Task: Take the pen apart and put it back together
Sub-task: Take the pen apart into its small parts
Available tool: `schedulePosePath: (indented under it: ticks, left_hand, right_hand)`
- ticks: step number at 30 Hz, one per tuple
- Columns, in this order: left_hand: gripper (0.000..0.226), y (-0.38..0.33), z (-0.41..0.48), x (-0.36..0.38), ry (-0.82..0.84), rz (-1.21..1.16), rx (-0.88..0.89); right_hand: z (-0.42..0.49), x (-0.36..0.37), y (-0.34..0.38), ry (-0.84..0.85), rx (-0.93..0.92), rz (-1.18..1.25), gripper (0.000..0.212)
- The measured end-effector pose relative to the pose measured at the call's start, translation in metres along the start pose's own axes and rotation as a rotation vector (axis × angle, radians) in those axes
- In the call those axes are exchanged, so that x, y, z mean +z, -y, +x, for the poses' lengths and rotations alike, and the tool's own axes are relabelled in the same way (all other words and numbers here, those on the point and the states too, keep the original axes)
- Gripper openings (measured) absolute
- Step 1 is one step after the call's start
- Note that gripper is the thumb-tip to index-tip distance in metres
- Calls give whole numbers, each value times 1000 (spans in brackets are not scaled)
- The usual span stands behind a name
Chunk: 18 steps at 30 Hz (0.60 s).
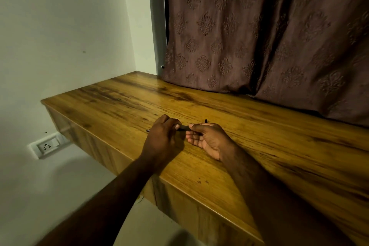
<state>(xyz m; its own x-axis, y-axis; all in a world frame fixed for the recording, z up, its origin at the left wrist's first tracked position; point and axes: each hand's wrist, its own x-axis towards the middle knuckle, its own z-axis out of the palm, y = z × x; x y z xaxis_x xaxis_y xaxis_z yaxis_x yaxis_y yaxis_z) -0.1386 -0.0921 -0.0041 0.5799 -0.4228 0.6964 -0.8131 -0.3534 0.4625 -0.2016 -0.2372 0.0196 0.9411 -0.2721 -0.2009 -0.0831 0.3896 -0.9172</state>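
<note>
Hanging down the right side of the view, a brown patterned curtain (259, 36) bunches where its hem meets the back of a wooden desk (269, 146). A pale wall (60, 26) fills the left, and low on it, below the desk's left end, sits a white socket (48, 146).

Both bare forearms reach in from the bottom edge and meet over the middle of the desk. The left hand (161, 136) shows its back to the camera, with the fingers curled round the pen (184, 128). The right hand (207, 140) lies palm up with its wrist on the wood, the lower fingers loosely curled, while thumb and forefinger pinch the pen's right end.

The pen is dark and slim and is held just above the desk between the two hands. Its long axis runs left to right, almost level across the view, rising slightly toward the right. Only a short stretch shows between the hands, and a thin dark end pokes out past the left hand. Which end is the writing tip I cannot tell.

A small dark piece (205, 121) stands just beyond the right fingertips; whether it touches them is unclear.
</note>
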Motion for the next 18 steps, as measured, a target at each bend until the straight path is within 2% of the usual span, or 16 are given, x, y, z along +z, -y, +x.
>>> schedulePosePath:
  ticks: [9,18]
  left_hand:
    - [32,-3,-1,0,42,105,30]
    - [15,3,-1,3,44,85,-33]
  right_hand:
    - [-1,-3,0,18,-5,27,9]
    - [-2,-2,0,-1,-28,59,21]
